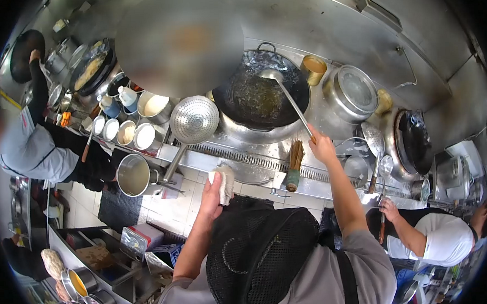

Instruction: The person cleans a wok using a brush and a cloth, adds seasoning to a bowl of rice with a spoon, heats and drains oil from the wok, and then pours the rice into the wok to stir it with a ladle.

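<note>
My right hand (pixel 322 144) is closed around the wooden handle end of a ladle (pixel 295 104). The ladle's bowl rests inside a large black wok (pixel 231 104), toward its far side, where dark, oily-looking liquid covers the bottom. In my left hand (pixel 210 198) is a folded white cloth (pixel 226 185), held in front of the stove's edge. A perforated metal strainer (pixel 194 120) lies to the left of the wok, its handle reaching down toward a metal pot (pixel 134 175). Below the wok, near my right forearm, stands a bamboo brush (pixel 295 163).
To the wok's right are a brass-coloured can (pixel 313 69) and a lidded steel pot (pixel 352 91). Seasoning bowls (pixel 145 136) and bottles line the left counter. One co-worker (pixel 34 146) stands at left; another (pixel 435 235) at right holds a long-handled tool. A blurred patch hides the upper middle.
</note>
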`<state>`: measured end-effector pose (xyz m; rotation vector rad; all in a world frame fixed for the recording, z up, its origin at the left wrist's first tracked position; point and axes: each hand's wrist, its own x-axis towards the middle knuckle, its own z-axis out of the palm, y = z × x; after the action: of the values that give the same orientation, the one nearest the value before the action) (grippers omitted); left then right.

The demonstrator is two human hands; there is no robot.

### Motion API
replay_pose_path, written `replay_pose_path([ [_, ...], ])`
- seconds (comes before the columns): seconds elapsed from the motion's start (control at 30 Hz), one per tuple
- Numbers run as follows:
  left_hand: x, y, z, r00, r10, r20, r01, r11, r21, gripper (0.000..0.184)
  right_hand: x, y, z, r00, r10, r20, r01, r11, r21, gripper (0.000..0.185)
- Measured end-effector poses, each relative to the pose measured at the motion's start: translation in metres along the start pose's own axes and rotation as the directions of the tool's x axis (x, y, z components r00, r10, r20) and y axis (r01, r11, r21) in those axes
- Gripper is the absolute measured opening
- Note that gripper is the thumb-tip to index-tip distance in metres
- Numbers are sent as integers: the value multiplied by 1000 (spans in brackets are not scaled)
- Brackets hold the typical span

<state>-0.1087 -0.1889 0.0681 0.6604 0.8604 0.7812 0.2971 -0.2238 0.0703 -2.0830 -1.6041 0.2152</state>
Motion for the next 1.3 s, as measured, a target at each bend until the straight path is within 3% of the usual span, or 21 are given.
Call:
replay_pose_path([
  [0.17, -7, -4, -6, 995, 1, -96, -3, 1000, -19, 41, -63, 15, -8, 999, -40, 0, 40, 999, -30, 58],
  [0.23, -7, -8, -10, 992, 24, -127, -27, 999, -18, 41, -79, -36, -32, 912, 323, 252, -383, 891, 245, 57],
  [0.27, -9, -7, -9, 993, 25, -119, -30, 999, -36, 42, -81, -52, -38, 913, 317, 257, -378, 895, 238, 57],
  [0.33, -7, -10, -11, 994, 20, -106, -24, 999, -38, 42, -81, -79, -45, 781, 411, 470, -624, 542, 563, 58],
  [0.37, -6, -12, -12, 996, 13, -88, -16, 999, -30, 43, -75, -89, -47, 781, 411, 470, -624, 545, 560, 58],
  [0.43, -3, -13, -8, 998, -8, -59, 5, 999, -44, 43, -50, -100, -50, 701, 290, 651, -705, 148, 694, 58],
  [0.47, -1, -12, -6, 999, -27, -30, 26, 998, -54, 44, -35, -95, -46, 688, 192, 700, -706, -51, 707, 56],
  [0.5, 1, -10, 0, 999, -27, -24, 26, 998, -51, 44, -19, -81, -35, 691, 195, 696, -701, -52, 711, 56],
  [0.57, 4, -2, 10, 998, -68, -18, 67, 996, -53, 42, 7, -53, -7, 601, -8, 799, -715, -452, 533, 53],
  [0.6, 7, -2, 7, 997, -83, -9, 83, 996, -27, 44, 12, -53, 2, 606, -5, 795, -710, -455, 538, 53],
  [0.67, 12, 0, 2, 997, -76, 4, 76, 997, -13, 44, 20, -60, 20, 770, 205, 605, -623, 36, 781, 54],
  [0.7, 13, 1, -2, 997, -72, 11, 72, 997, -3, 44, 18, -57, 27, 770, 208, 603, -623, 37, 782, 54],
  [0.8, 21, 8, -16, 1000, -5, -21, 5, 1000, -28, 44, 0, -25, 57, 964, 238, 121, -266, 887, 376, 59],
  [0.87, 23, 17, -24, 999, -3, -48, 1, 999, -43, 44, -20, -20, 45, 996, 68, -54, -59, 985, 160, 60],
  [0.93, 28, 25, -38, 997, 0, -83, -4, 999, -50, 43, -43, -52, 11, 975, 210, 76, -218, 967, 131, 58],
  [1.0, 36, 32, -51, 998, 4, -70, -8, 999, -54, 43, -55, -100, -24, 840, 453, 299, -531, 798, 285, 59],
  [1.03, 40, 35, -56, 998, 6, -55, -9, 999, -51, 44, -55, -116, -34, 839, 454, 300, -533, 797, 283, 59],
  [1.1, 52, 39, -62, 996, -36, -86, 30, 997, -68, 46, -57, -141, -49, 701, 506, 502, -698, 344, 628, 63],
  [1.17, 64, 47, -61, 992, -78, -104, 70, 994, -78, 49, -40, -159, -57, 661, 490, 568, -720, 201, 665, 53],
  [1.27, 82, 50, -57, 995, -98, -16, 98, 995, 34, 61, -11, -159, -52, 602, 191, 775, -698, -345, 627, 30],
  [1.3, 87, 50, -53, 994, -105, -11, 105, 994, 34, 61, -2, -135, -34, 600, 199, 775, -696, -348, 628, 30],
])
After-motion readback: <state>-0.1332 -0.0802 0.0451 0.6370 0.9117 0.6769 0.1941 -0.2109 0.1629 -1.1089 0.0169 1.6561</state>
